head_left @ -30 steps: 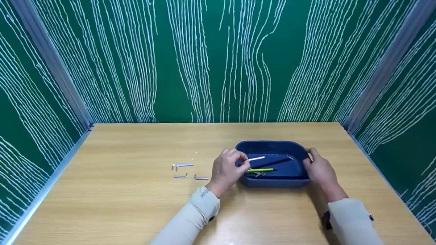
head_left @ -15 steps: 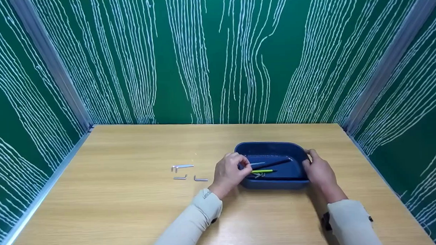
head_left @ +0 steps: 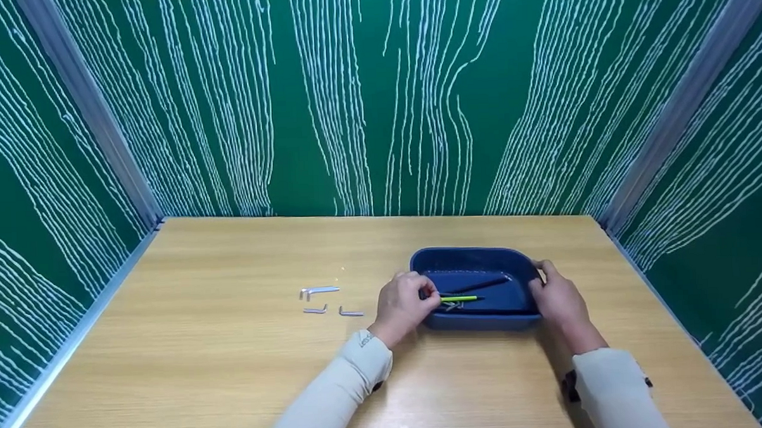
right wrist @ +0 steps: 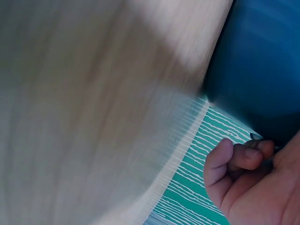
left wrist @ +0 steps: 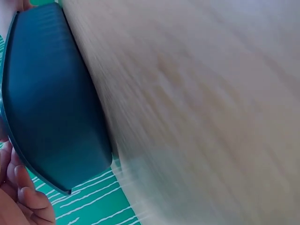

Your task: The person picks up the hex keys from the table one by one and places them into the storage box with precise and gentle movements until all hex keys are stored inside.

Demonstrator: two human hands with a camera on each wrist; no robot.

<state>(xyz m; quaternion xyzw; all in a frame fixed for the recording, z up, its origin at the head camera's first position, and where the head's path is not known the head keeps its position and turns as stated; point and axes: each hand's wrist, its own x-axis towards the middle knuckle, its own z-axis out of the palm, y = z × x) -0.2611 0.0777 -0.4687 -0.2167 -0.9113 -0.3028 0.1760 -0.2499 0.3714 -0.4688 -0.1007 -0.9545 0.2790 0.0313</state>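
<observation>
A dark blue plastic box (head_left: 486, 322) stands on the table, right of centre. Inside it lie a yellow-green pen (head_left: 460, 298), a dark stick (head_left: 488, 283) and several small metal pieces (head_left: 454, 306). My left hand (head_left: 403, 305) is at the box's left end, thumb and forefinger together over the rim; I cannot tell whether a slim metal rod is still between them. With my right hand (head_left: 558, 299) I grip the right end, thumb on the rim. In the left wrist view curled fingers (left wrist: 28, 187) show beside the box's outer wall (left wrist: 51, 103).
Several small silver hex keys (head_left: 320, 290) lie on the wooden table (head_left: 234, 371) to the left of the box. Green panels (head_left: 377, 113) with wavy white lines rise behind and at both sides. Grey posts (head_left: 644, 116) mark the corners.
My left hand has come slightly down and right at the box. The pale rod that stuck out from its fingers over the box no longer shows. My right hand stays on the rim.
</observation>
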